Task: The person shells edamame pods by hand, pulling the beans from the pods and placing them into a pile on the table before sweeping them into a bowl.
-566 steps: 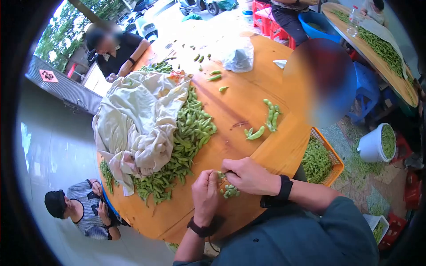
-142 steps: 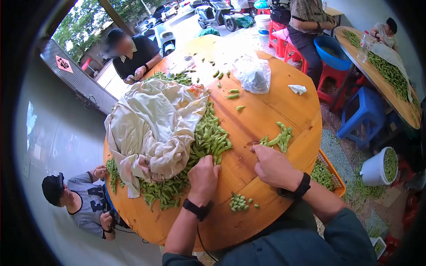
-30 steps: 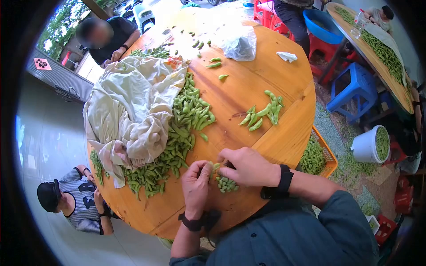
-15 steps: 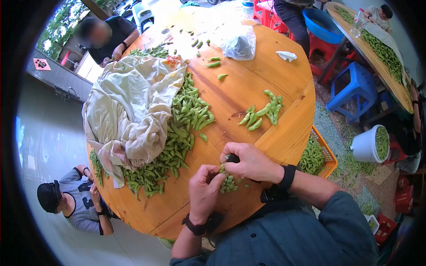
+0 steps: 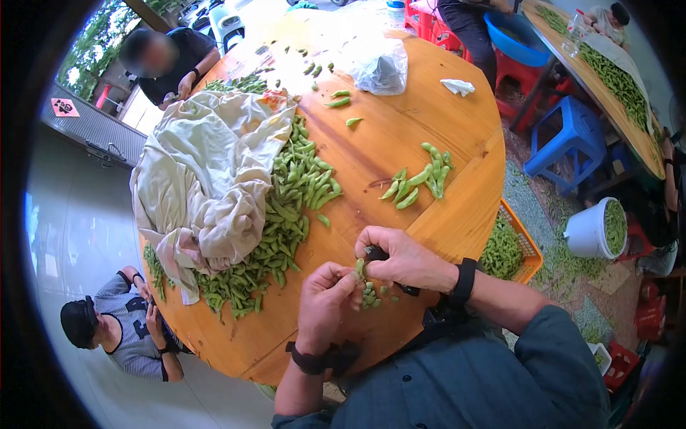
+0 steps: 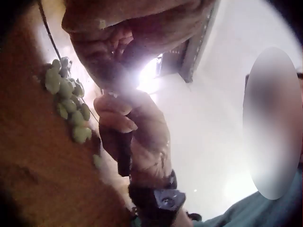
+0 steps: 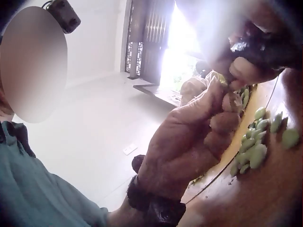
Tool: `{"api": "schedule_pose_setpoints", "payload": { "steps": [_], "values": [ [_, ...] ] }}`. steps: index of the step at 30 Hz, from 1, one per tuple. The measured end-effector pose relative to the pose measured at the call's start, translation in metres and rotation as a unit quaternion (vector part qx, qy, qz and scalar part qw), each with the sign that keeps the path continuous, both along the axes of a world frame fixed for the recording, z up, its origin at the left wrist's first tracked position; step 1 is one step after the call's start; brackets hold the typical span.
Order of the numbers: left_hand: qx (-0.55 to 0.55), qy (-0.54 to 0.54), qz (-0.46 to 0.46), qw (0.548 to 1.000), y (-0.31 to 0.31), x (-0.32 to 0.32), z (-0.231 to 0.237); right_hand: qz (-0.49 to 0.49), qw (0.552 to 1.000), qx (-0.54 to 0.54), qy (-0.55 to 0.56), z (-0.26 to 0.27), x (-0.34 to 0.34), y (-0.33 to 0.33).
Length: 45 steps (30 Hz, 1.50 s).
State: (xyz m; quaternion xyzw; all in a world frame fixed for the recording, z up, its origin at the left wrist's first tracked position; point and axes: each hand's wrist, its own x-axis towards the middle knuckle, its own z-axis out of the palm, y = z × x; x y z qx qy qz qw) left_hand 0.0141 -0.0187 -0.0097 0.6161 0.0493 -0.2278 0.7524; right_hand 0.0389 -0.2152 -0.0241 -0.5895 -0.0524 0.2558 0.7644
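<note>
My left hand (image 5: pixel 325 297) pinches a green edamame pod (image 5: pixel 359 266) between thumb and fingers, close over the wooden table. At the pod's other end, my right hand (image 5: pixel 413 263) has its thumb and curled fingers. A small black object (image 6: pixel 124 153) of unclear kind is gripped in that same hand, partly hidden by the fingers. Just below the hands lies a little heap of shelled beans (image 5: pixel 369 295), also plain in the right wrist view as pale green beans (image 7: pixel 251 149).
A large pile of pods (image 5: pixel 286 214) lies left, partly under a crumpled cloth (image 5: pixel 207 171). Several loose pods (image 5: pixel 421 179) lie ahead, with a plastic bag (image 5: pixel 380 70) farther back. An orange crate (image 5: pixel 529 247) stands right of the round table (image 5: pixel 400 121). Two people sit on the left.
Several seconds ago my left hand was at the pod pile and my right by the loose pods. Both are now together over the beans, the right slightly higher than a second ago.
</note>
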Motion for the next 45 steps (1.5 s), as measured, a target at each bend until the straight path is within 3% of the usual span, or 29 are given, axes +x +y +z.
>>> {"api": "schedule_pose_setpoints", "payload": {
  "steps": [2,6,8,9,11,15,17,18,20,24,27,29,34,36,40,43,45],
  "values": [
    [-0.037,0.045,-0.016,0.998,0.003,0.003,-0.001,0.004,1.000,0.011,-0.025,-0.004,0.000,-0.001],
    [-0.006,0.039,-0.013,0.999,-0.003,0.003,0.005,-0.006,0.999,0.027,-0.030,0.000,0.000,-0.001],
    [0.073,-0.032,-0.002,0.997,-0.006,0.000,0.000,-0.031,0.989,-0.043,-0.138,-0.004,-0.001,0.001],
    [0.073,-0.031,-0.001,0.997,-0.008,-0.001,-0.002,-0.029,0.989,-0.043,-0.137,-0.001,-0.003,0.002],
    [0.201,-0.116,-0.017,0.973,-0.010,-0.003,-0.005,-0.041,0.950,-0.173,-0.255,0.010,-0.005,0.002],
    [0.298,-0.198,-0.036,0.933,-0.013,-0.004,-0.007,-0.069,0.920,-0.188,-0.337,0.002,-0.007,0.009],
    [0.344,-0.302,-0.037,0.888,-0.015,-0.002,-0.009,-0.064,0.901,-0.186,-0.385,0.001,-0.007,0.010],
    [0.343,-0.303,-0.038,0.888,-0.017,-0.003,-0.008,-0.065,0.901,-0.187,-0.386,0.001,-0.007,0.009],
    [0.394,-0.367,-0.025,0.842,-0.022,-0.003,-0.003,-0.078,0.893,-0.215,-0.388,0.002,-0.006,0.008],
    [0.419,-0.336,-0.003,0.843,-0.017,-0.003,-0.005,-0.115,0.869,-0.266,-0.401,0.000,0.001,-0.005],
    [0.451,-0.375,0.008,0.810,-0.011,-0.002,-0.001,-0.141,0.861,-0.320,-0.370,-0.003,0.012,-0.027],
    [0.454,-0.459,-0.038,0.763,-0.007,-0.003,0.003,-0.172,0.811,-0.431,-0.355,-0.004,0.018,-0.041],
    [0.448,-0.437,-0.062,0.778,-0.002,0.008,0.006,-0.186,0.755,-0.523,-0.348,0.011,0.022,-0.062],
    [0.455,-0.413,-0.053,0.788,-0.003,0.026,0.005,-0.254,0.724,-0.523,-0.370,0.016,0.021,-0.061],
    [0.507,-0.392,-0.021,0.768,-0.004,0.067,-0.004,-0.261,0.737,-0.499,-0.373,0.017,0.016,-0.054],
    [0.554,-0.384,-0.036,0.738,-0.005,0.082,-0.010,-0.169,0.854,-0.355,-0.342,0.008,0.012,-0.042],
    [0.575,-0.383,-0.047,0.721,-0.006,0.082,-0.010,-0.135,0.870,-0.317,-0.353,0.011,0.007,-0.036]
  ]
}}
